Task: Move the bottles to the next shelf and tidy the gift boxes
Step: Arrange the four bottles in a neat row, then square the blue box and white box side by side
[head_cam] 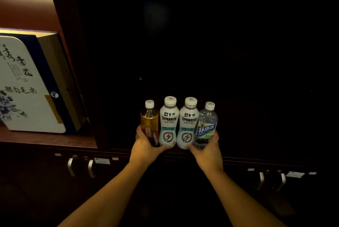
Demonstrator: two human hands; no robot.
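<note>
I am holding four bottles side by side in a tight row at the lower middle of the frame, in front of a dark, unlit shelf (201,52). My left hand (145,144) is wrapping around the amber bottle (149,122) at the left end, with its thumb pressing across the base of the first white bottle (168,122). My right hand (207,146) is gripping the clear bottle with the blue label (206,124) at the right end, its thumb reaching onto the base of the second white bottle (188,122). All four are standing upright with white caps on, each touching its neighbour. I cannot tell whether their bases are resting on the shelf edge or hanging just above it. At the left of the frame, in the lit neighbouring shelf (55,141), a white and blue gift box (27,87) with brush lettering is leaning tilted on the wooden board. Along the bottom, metal door handles (80,169) are showing on the dark cabinet front
</note>
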